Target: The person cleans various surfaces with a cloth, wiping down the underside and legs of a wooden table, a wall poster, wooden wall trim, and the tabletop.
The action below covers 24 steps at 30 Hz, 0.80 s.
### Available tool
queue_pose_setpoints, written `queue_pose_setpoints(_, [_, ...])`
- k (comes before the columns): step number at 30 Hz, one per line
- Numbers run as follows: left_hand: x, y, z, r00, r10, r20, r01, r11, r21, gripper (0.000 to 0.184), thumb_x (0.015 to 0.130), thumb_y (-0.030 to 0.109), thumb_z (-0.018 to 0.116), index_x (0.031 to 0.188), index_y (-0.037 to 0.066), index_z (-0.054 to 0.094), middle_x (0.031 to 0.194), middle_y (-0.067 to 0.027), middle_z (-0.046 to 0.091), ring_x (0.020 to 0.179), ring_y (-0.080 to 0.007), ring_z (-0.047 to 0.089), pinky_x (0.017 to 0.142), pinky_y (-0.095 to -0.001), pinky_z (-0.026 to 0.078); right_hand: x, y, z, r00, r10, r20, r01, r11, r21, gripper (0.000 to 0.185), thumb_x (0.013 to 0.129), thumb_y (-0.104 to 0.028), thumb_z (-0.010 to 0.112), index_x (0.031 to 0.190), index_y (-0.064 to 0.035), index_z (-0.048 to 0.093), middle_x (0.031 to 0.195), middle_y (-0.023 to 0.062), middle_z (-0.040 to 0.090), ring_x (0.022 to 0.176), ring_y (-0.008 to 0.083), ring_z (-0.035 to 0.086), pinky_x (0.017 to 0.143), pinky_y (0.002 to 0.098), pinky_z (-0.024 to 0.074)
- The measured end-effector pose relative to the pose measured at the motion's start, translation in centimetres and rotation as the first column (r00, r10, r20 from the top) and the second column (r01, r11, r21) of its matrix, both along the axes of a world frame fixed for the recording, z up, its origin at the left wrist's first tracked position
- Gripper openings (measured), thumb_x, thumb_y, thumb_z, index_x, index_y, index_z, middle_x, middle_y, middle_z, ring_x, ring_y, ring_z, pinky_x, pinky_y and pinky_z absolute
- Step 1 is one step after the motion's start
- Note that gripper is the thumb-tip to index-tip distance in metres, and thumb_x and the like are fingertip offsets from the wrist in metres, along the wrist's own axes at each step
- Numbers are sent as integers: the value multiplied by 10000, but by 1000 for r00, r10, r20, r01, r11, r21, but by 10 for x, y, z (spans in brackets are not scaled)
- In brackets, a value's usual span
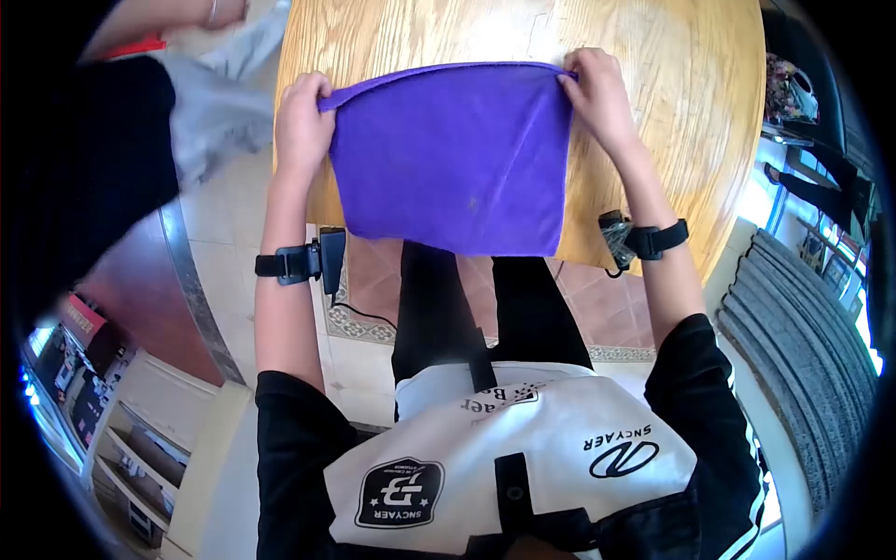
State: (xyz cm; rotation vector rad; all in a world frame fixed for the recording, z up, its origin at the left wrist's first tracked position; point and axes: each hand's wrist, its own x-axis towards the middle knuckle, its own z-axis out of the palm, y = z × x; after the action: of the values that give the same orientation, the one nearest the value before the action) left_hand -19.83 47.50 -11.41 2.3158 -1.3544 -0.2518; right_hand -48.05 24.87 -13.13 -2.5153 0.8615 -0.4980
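A purple cloth (pixel 453 159) is stretched between my two hands over the near part of the wooden table (pixel 691 112). Its lower edge hangs past the table's near edge, above my legs. At the cloth's upper left corner, my left hand (pixel 303 121) pinches the fabric between thumb and fingers. My right hand (pixel 600 98) grips the upper right corner the same way. The top edge looks slightly folded or curled between the hands. A small dark spot shows low on the cloth.
Black straps with small devices (pixel 331 261) sit on both my forearms, a cable trailing from the left one. Another person in dark clothing (pixel 103 159) stands close on the left, holding grey fabric (pixel 219 112). Grey ridged material (pixel 793 345) is on the right; shelves (pixel 140 448) stand lower left.
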Motion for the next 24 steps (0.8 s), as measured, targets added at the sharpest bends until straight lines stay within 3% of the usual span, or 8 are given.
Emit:
queue_pose_setpoints(3, [14, -18, 12, 961, 207, -181, -213, 977, -13, 93, 784, 30, 610, 836, 39, 532, 731, -135, 575, 683, -299, 563, 636, -362, 446, -1, -24, 10, 995, -94, 22, 89, 982, 164, 115, 769, -58, 642, 882, -58, 621, 767, 116, 596, 701, 248, 576, 679, 366, 475])
queue_pose_setpoints(8, [23, -37, 36, 985, 139, -102, -155, 971, -183, 108, 801, -9, 565, 905, 22, 567, 796, -117, 644, 626, -202, 609, 598, -298, 465, 7, -33, 55, 981, -161, 113, 134, 967, 217, 164, 817, -59, 621, 975, -31, 589, 788, 41, 610, 591, 102, 510, 591, 226, 452])
queue_pose_setpoints(10, [12, -33, 42, 821, -12, -571, -236, 903, -358, 135, 795, -60, 521, 914, -16, 564, 933, -109, 661, 739, -176, 628, 697, -264, 490, -6, -26, 61, 957, -151, 249, 56, 935, 350, 188, 845, -29, 584, 1031, -29, 614, 850, 14, 635, 615, 81, 529, 588, 194, 441])
queue_pose_setpoints(13, [-5, 13, 39, 887, -73, -455, -107, 928, -357, 177, 776, -99, 471, 923, -43, 551, 1021, -116, 648, 853, -182, 625, 813, -282, 485, -49, -4, 63, 988, 34, 154, -71, 968, 241, 175, 818, -13, 598, 989, -22, 628, 887, 34, 643, 684, 92, 569, 623, 218, 460])
queue_pose_setpoints(16, [-32, 65, 45, 870, -49, -490, -36, 986, -163, 288, 730, -128, 441, 966, -15, 562, 1113, -121, 614, 1058, -219, 557, 935, -310, 421, -87, 46, 67, 987, 160, 28, -158, 912, 378, 195, 784, -44, 610, 976, -63, 643, 985, 80, 638, 866, 227, 596, 779, 374, 478])
queue_pose_setpoints(18, [-55, 80, 51, 978, -149, -146, 168, 978, 128, 372, 708, -68, 468, 1046, 40, 579, 1276, -128, 507, 1243, -299, 394, 1048, -394, 300, -101, 74, 59, 968, 246, 44, -243, 889, 388, 230, 785, -76, 621, 1013, -69, 644, 1038, 81, 625, 936, 245, 578, 842, 380, 467])
queue_pose_setpoints(23, [-98, 71, 47, 923, -214, -319, 237, 971, 36, 492, 723, 173, 612, 1209, 133, 550, 1411, -134, 343, 1309, -401, 227, 1088, -525, 144, -83, 110, 52, 982, 173, -74, -147, 952, 269, 349, 781, -189, 640, 1113, -83, 618, 1246, 136, 500, 1138, 314, 458, 958, 413, 400])
queue_pose_setpoints(24, [-104, 59, 38, 962, -203, -183, 216, 975, 51, 522, 741, 239, 626, 1247, 156, 524, 1420, -133, 328, 1312, -416, 214, 1070, -568, 136, -71, 112, 49, 984, 173, -53, -155, 958, 241, 385, 784, -193, 637, 1155, -100, 595, 1273, 158, 476, 1167, 331, 436, 973, 422, 384])
